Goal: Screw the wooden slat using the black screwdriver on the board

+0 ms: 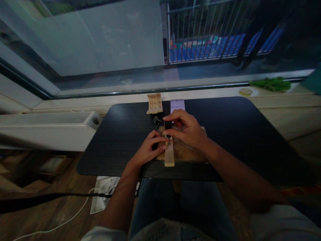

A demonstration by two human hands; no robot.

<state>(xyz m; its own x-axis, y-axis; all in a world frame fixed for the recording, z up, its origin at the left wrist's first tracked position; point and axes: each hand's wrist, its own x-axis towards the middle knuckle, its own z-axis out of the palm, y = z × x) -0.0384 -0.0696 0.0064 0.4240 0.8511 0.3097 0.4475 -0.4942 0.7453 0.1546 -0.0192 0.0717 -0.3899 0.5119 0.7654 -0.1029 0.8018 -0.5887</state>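
Note:
My right hand [187, 130] grips the black handle of a short screwdriver [168, 125] between thumb and fingers. Its metal tip points down onto the upper part of a pale wooden strip [169, 157], where a small screw seems to sit. On the strip's left side, my left hand [150, 147] has its thumb and index finger closed about the strip near that tip. Beneath the strip lies a brown board [187, 152] wrapped in clear plastic. Several loose screws [156, 119] rest just beyond my left hand.
A wooden piece with several holes [154, 103] stands at the far edge of the black table [105, 140]. Beside it lies a lit phone [177, 105]. The window sill holds a green leafy thing [272, 84] and a roll of tape [245, 91]. A radiator [47, 130] is at left.

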